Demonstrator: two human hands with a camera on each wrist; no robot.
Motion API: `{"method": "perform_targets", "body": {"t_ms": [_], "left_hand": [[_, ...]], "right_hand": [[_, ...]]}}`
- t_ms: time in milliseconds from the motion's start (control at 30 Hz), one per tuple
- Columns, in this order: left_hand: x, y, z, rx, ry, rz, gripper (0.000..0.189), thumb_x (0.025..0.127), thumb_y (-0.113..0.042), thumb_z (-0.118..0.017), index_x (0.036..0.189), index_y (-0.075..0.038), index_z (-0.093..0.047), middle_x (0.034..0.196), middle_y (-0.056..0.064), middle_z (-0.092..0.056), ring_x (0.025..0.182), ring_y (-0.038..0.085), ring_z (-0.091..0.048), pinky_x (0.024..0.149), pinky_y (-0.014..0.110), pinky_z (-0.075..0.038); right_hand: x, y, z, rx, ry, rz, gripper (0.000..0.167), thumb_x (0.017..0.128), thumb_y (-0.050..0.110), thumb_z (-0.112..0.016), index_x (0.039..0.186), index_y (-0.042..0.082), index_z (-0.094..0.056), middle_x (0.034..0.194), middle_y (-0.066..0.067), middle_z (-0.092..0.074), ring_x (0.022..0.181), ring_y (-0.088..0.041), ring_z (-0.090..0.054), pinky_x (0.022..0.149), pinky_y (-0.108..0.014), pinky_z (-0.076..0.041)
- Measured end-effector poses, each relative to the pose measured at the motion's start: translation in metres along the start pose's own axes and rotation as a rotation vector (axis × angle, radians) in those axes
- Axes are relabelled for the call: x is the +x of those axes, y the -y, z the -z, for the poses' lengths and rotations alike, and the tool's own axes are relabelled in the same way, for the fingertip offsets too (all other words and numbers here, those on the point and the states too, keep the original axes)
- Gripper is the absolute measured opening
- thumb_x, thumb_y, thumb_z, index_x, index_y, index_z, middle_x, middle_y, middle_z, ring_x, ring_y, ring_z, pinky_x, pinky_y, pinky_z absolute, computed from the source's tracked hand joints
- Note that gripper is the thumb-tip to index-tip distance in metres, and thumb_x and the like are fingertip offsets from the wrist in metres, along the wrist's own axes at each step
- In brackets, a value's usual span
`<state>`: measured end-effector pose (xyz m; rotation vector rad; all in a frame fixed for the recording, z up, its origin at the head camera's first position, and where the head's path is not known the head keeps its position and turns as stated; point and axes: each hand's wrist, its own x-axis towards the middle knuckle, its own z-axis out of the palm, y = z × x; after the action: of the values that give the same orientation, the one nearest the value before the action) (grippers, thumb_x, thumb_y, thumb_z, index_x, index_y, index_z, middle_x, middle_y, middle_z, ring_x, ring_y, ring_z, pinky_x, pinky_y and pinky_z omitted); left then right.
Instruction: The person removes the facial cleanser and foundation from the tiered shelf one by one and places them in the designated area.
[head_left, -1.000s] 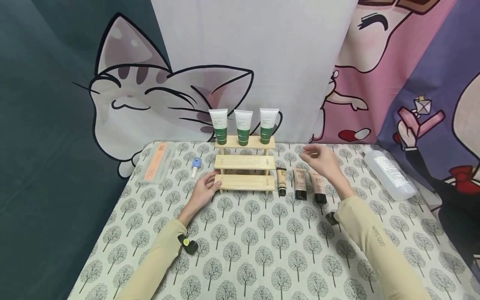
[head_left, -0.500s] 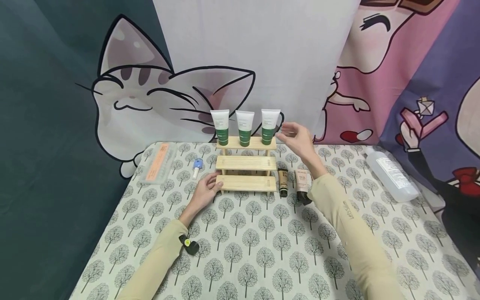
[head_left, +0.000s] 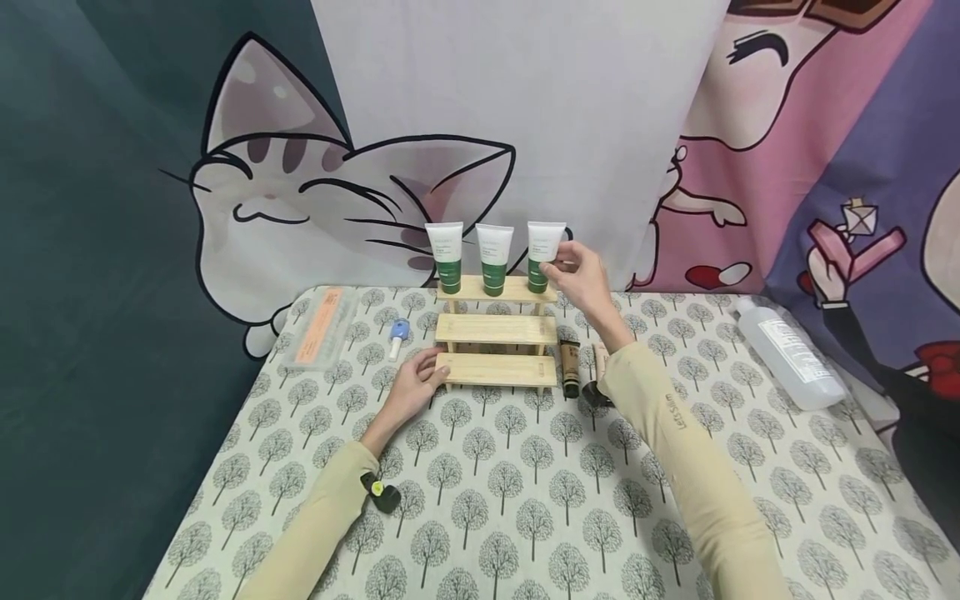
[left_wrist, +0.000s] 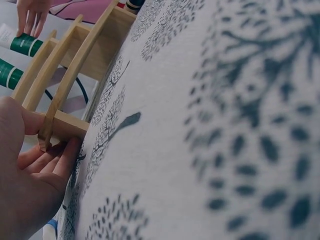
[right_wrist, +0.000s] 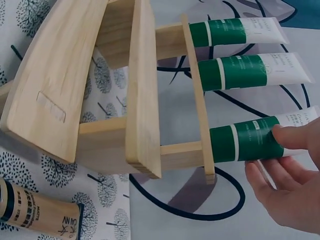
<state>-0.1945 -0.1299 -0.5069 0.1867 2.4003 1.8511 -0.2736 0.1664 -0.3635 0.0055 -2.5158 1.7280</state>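
Note:
A three-step wooden rack [head_left: 495, 328] stands on the tree-print cloth. Three white and green squeeze tubes stand in a row on its top step: the left tube [head_left: 446, 258], the middle tube [head_left: 494, 260] and the right tube [head_left: 537, 271]. My right hand [head_left: 587, 283] has the right tube between thumb and fingers; in the right wrist view its thumb lies across the tube's front [right_wrist: 252, 140] and the fingers curl beneath. With my left hand [head_left: 412, 385] I grip the lowest step's left end, thumb and fingers around the wood in the left wrist view.
Right of the rack lie a tan black-capped tube [head_left: 570, 367] and a pink one [head_left: 600, 360], partly behind my sleeve. A clear bottle [head_left: 791, 354] lies far right. To the left are a blue-and-white small item [head_left: 398, 337] and a clear case [head_left: 322, 329].
My right hand has moved left from above the tubes on the cloth to the right green-and-white tube and now holds it. The left hand stays on the rack.

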Motion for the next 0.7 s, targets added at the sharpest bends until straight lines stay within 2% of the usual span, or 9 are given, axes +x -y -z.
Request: {"method": "perform_targets", "body": {"t_ms": [200, 367, 533, 700], "left_hand": [[0.0, -0.001, -0.001, 0.005, -0.008, 0.004, 0.051, 0.1, -0.01, -0.063, 0.146, 0.004, -0.046, 0.14, 0.029, -0.056, 0.128, 0.041, -0.061, 0.106, 0.036, -0.054], [0.0, -0.001, 0.0, 0.003, -0.005, 0.026, 0.051, 0.1, -0.012, -0.064, 0.146, 0.001, -0.047, 0.142, 0.026, -0.057, 0.129, 0.039, -0.06, 0.108, 0.038, -0.054], [0.001, 0.001, 0.001, 0.0, 0.001, 0.022, 0.052, 0.099, -0.011, -0.064, 0.147, 0.002, -0.046, 0.143, 0.028, -0.055, 0.129, 0.041, -0.059, 0.108, 0.039, -0.053], [0.001, 0.001, 0.001, -0.031, 0.008, 0.004, 0.051, 0.099, -0.007, -0.063, 0.145, 0.006, -0.046, 0.142, 0.031, -0.055, 0.128, 0.043, -0.059, 0.106, 0.036, -0.055]], "right_hand": [[0.004, -0.002, 0.002, -0.015, -0.031, 0.039, 0.041, 0.095, 0.015, -0.071, 0.132, 0.004, -0.059, 0.133, -0.019, -0.064, 0.12, -0.034, -0.063, 0.11, -0.046, -0.052], [0.008, -0.002, 0.014, -0.031, -0.078, 0.064, 0.04, 0.096, 0.016, -0.07, 0.132, 0.002, -0.058, 0.132, -0.021, -0.064, 0.117, -0.035, -0.063, 0.11, -0.046, -0.052], [0.011, -0.008, 0.027, -0.064, -0.13, 0.026, 0.042, 0.097, 0.019, -0.068, 0.134, 0.002, -0.056, 0.132, -0.021, -0.063, 0.117, -0.034, -0.062, 0.11, -0.046, -0.051], [0.011, -0.027, 0.035, -0.099, -0.152, -0.005, 0.045, 0.098, 0.021, -0.067, 0.133, -0.004, -0.056, 0.128, -0.024, -0.062, 0.112, -0.032, -0.061, 0.106, -0.045, -0.053]]}}
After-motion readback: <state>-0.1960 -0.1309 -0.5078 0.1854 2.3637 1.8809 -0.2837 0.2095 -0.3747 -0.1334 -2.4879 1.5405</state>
